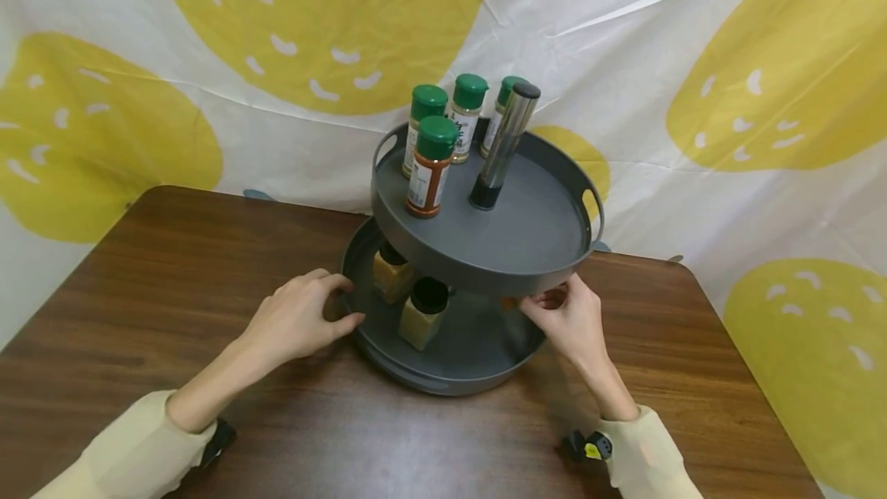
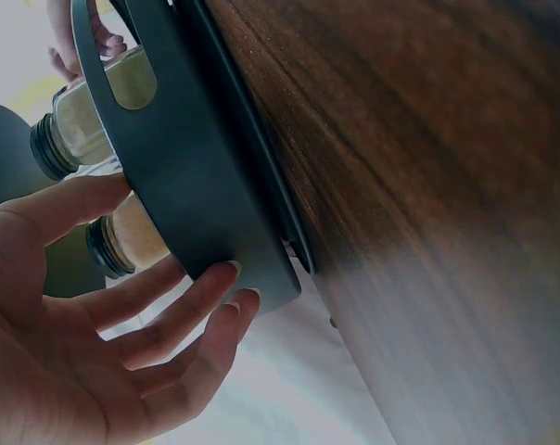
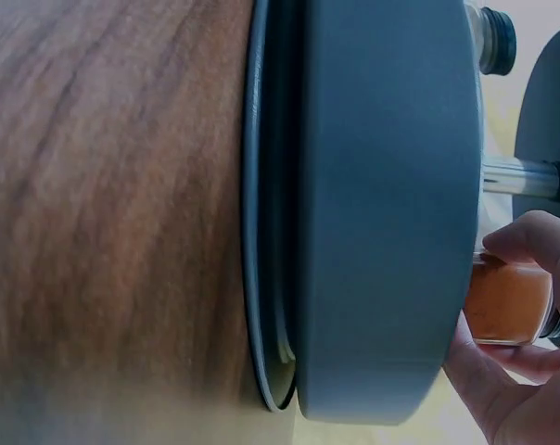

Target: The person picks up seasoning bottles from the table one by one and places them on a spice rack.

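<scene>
A dark grey two-tier round spice rack stands on the table. My left hand (image 1: 298, 318) touches the rim of its lower tray (image 1: 443, 385), thumb and fingers spread loosely along the edge; two fingertips lie against the outer wall in the left wrist view. Beneath the upper tray (image 1: 540, 241), my right hand (image 1: 571, 322) pinches a spice jar (image 3: 507, 301) with orange-brown contents and a dark lid, between thumb and fingers. The upper tray mostly hides this jar in the head view. Two black-lidded jars, one pale (image 1: 421, 318) and one tan (image 1: 391, 276), stand on the lower tray's left side.
Several green-capped shakers, including a red-brown one (image 1: 428, 175), stand on the upper tray's left and back. A metal post (image 1: 506, 137) with black ends rises from its middle. Behind the wooden table (image 1: 208, 268) hangs a lemon-print cloth (image 1: 312, 21).
</scene>
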The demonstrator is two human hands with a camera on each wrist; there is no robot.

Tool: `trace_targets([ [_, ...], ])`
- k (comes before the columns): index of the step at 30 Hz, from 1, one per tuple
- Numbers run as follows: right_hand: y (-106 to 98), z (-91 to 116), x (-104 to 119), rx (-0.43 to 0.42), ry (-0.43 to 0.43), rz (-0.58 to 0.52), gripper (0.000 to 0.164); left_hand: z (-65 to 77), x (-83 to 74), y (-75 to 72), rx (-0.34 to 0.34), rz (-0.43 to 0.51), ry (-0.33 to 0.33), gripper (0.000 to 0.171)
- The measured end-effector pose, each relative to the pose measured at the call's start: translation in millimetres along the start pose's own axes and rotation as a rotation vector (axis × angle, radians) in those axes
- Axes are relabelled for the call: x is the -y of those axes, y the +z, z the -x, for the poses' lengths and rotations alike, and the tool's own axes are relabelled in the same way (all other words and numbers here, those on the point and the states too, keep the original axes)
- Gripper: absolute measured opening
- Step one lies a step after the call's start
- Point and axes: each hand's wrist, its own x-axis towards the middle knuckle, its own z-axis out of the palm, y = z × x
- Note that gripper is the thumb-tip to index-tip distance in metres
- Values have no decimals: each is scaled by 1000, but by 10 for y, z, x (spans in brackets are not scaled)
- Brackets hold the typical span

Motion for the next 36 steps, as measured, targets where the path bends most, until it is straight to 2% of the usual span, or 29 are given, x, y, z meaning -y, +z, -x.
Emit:
trace_targets([
  [4,47,12,-8,21,-40,32,25,-3,8,4,2,0,-1,42],
  [9,93,15,-5,48,-31,55,24,-3,10,8,1,-1,0,43],
  [16,148,27,2,95,0,11,30,-5,4,1,1,-1,0,43],
  [21,188,34,-1,119,-9,-20,35,-4,3,-3,5,0,-3,43],
  [30,218,50,26,143,-28,-19,32,11,-2,-11,2,5,-2,43],
  [36,205,65,74,182,-6,-36,34,23,-1,-19,-2,1,0,43],
])
